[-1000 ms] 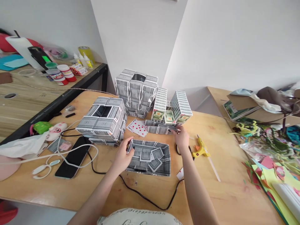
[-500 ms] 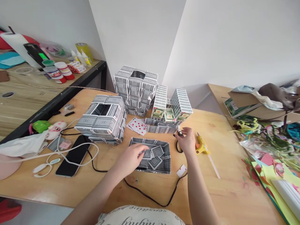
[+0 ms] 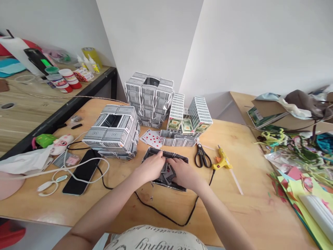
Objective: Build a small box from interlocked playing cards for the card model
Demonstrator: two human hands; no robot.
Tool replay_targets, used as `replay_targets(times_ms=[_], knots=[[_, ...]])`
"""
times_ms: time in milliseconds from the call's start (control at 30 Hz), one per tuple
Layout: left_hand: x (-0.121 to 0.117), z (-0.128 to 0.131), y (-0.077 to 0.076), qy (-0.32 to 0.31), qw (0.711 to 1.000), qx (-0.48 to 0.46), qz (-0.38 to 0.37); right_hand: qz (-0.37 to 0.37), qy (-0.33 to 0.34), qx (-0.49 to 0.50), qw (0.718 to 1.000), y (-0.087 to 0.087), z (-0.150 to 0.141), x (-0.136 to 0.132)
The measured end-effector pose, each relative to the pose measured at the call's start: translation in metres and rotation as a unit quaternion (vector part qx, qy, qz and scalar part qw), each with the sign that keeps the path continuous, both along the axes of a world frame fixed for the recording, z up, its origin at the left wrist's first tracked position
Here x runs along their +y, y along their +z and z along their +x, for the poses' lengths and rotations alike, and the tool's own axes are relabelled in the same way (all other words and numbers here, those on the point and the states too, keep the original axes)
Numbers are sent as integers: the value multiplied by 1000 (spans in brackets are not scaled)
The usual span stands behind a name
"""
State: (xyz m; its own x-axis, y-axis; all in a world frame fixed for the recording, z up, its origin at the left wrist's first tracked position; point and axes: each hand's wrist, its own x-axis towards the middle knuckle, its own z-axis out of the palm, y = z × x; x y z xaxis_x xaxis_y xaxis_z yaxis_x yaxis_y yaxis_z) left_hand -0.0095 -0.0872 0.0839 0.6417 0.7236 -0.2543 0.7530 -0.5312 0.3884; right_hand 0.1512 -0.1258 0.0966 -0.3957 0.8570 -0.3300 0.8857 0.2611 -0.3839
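My left hand (image 3: 153, 166) and my right hand (image 3: 182, 171) meet inside an open box (image 3: 182, 189) covered in grey-backed playing cards. The left fingers are pinched together on what looks like a playing card (image 3: 164, 167). Beside them the right fingers are bent down into the box; what they hold, if anything, is hidden. Loose playing cards (image 3: 169, 173) lie in the box, partly covered by both hands. Black-handled scissors (image 3: 203, 158) rest to the right of the box, near a yellow glue gun (image 3: 222, 161).
Card-covered structures stand behind at left (image 3: 111, 130) and centre (image 3: 149, 99). Stacks of card boxes (image 3: 201, 114) are to their right, with face-up cards (image 3: 153, 139) in front. A black cable (image 3: 166, 217) loops before me. A phone (image 3: 80, 175) lies left; coloured paper (image 3: 299, 198) is right.
My right hand has left the scissors and come left into the box beside my left hand. The small card on the table right of the box no longer shows.
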Motion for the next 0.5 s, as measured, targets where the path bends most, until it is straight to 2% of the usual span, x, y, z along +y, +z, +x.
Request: replay_targets(times_ms=[167, 333, 433, 500], knots=[[5, -13, 5, 28, 999, -6, 42, 34, 2, -149, 988, -12, -17, 0], [8, -26, 23, 56, 997, -45, 38, 28, 81, -166, 982, -18, -17, 1], [8, -33, 32, 1, 999, -44, -18, 30, 131, -160, 978, -16, -15, 3], [6, -34, 32, -46, 998, -13, -45, 25, 141, -153, 978, -13, -14, 5]])
